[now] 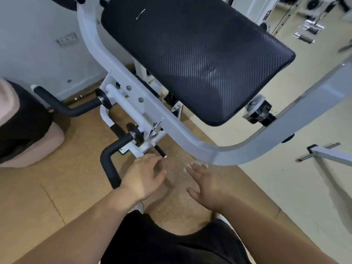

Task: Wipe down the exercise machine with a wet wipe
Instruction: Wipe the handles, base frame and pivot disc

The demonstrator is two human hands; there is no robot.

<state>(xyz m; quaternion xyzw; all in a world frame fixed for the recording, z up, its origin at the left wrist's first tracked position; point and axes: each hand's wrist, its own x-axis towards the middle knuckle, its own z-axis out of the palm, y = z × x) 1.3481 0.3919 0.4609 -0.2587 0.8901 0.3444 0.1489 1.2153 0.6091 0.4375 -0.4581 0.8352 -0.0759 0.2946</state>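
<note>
The exercise machine fills the upper view: a white curved frame (pixel 190 141) runs around a black textured pad (pixel 194 54), with black foam handles (pixel 112 164) at lower left. My left hand (pixel 142 176) hovers below the frame, fingers spread, holding nothing. My right hand (pixel 205 185) is beside it, fingers apart, just under the frame's curve. Something small and pale shows at my right fingertips (pixel 198 164); I cannot tell whether it is a wipe. Neither hand touches the machine.
A pink and black padded object (pixel 28 130) sits at the left. A second white bar with a metal pin (pixel 323 152) juts in at the right. Weight equipment (pixel 308 27) is blurred at top right. Brown floor lies beneath, cream floor to the right.
</note>
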